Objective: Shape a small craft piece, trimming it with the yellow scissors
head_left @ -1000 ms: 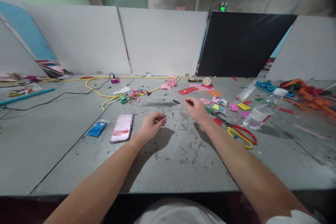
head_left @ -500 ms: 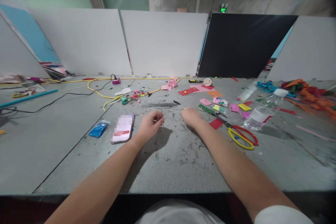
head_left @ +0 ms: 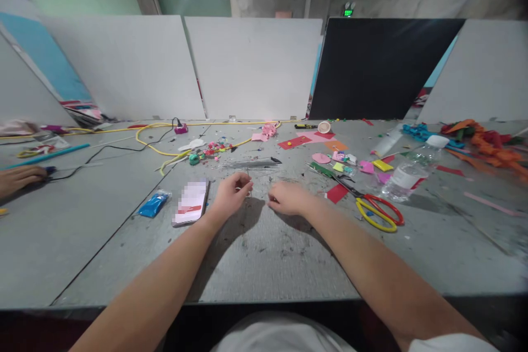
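Observation:
My left hand is over the middle of the table, thumb and fingers closed in a pinch. A short thin wire pokes up from its fingertips. Facing it a little to the right, my right hand has its fingers curled together low over the tabletop. Whatever those fingers may hold is too small or hidden. Just beyond both hands lies a bundle of thin grey wires. A phone rests left of my left hand, with a blue packet beside it.
To the right lie scissors with red and yellow handles, and a clear bottle stands behind them. Coloured paper and scraps are scattered beyond. Another person's hand is at the far left, near a black cable.
My right hand has come left and slightly nearer to me, closer to my left hand. The left hand stays pinched. Another person's hand has appeared at the far left.

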### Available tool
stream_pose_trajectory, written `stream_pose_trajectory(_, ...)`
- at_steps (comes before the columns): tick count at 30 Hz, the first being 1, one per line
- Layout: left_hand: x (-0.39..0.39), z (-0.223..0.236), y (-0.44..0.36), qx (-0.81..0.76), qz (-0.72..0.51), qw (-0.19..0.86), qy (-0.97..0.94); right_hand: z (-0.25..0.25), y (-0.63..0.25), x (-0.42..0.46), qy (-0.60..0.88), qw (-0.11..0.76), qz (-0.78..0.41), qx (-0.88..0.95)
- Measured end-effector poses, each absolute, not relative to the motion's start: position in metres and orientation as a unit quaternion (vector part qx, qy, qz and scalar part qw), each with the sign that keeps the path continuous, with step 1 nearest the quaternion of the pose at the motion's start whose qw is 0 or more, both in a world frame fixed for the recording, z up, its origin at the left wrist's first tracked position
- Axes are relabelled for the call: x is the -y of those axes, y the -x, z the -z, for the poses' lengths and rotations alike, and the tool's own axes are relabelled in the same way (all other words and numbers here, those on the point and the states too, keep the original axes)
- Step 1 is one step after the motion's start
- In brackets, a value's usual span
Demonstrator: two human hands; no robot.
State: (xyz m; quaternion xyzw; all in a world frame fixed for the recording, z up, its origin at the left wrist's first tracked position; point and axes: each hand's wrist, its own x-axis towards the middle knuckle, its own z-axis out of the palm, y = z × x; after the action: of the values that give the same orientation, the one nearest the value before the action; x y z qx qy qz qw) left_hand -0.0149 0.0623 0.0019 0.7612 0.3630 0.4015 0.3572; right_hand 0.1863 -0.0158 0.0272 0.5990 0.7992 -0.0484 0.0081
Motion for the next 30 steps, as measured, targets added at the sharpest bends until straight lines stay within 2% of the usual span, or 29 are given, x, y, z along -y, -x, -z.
stream_pose_trajectory(8,-0.067,-0.001,0.017,-0.397,-0.418,0.369,-0.729,-0.011,-0.185,0.012,-0.530,-0.097,0.075,-0.839)
stream_pose_trajectory(15,-0.070,-0.001,0.019,-0.398,-0.433,0.344,-0.732,-0.012,-0.182,0.020,-0.469,-0.062,0.110,-0.874)
stream_pose_trajectory(20,-0.069,-0.003,0.020,-0.406,-0.427,0.316,-0.744,-0.016,-0.174,0.022,-0.409,-0.051,0.085,-0.907)
stream_pose_trajectory(30,-0.070,-0.004,0.020,-0.424,-0.413,0.325,-0.738,-0.019,-0.086,0.099,-0.418,-0.016,0.065,-0.906)
